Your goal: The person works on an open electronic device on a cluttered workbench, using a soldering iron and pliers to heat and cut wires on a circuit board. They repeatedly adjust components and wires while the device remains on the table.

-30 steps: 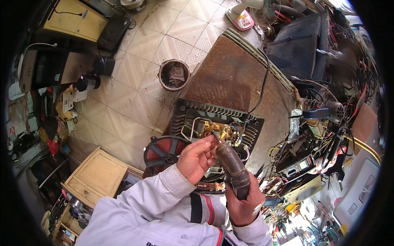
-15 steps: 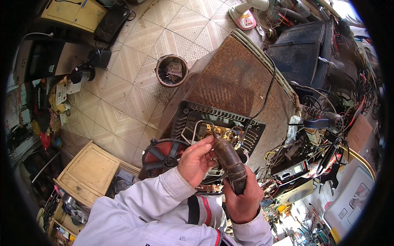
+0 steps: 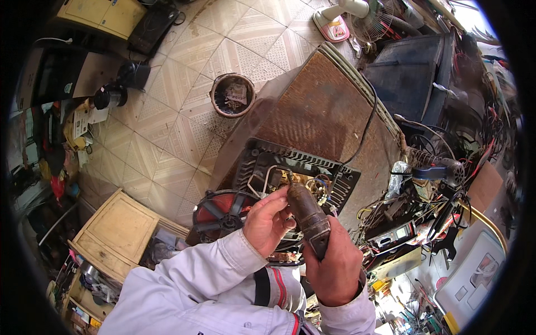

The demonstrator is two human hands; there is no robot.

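Note:
My right hand (image 3: 335, 265) grips a worn, dark brown cylindrical power tool (image 3: 307, 215), its narrow tip pointing into an opened black appliance housing (image 3: 349, 181). Inside lie a yellowish circuit board (image 3: 301, 180), wires and a pale bent tube. My left hand (image 3: 268, 223) has its fingers curled beside the tool's front end; the fingertips are partly hidden, so what they hold is unclear. A red and black round coil (image 3: 215, 209) sits left of my left hand. The housing rests on a worn brown bench top (image 3: 321, 106).
A bucket (image 3: 233, 95) stands on the tiled floor left of the bench. A pale wooden cabinet (image 3: 111, 223) is at lower left, a pink-based fan (image 3: 332, 25) at the top. Tangled cables, electronics and a dark cabinet (image 3: 402, 78) crowd the right side; appliances (image 3: 67, 78) line the left.
The tool's rear and my right hand have shifted slightly, the tool angled a little more upright. My left hand stays by its front end. The view has moved slightly.

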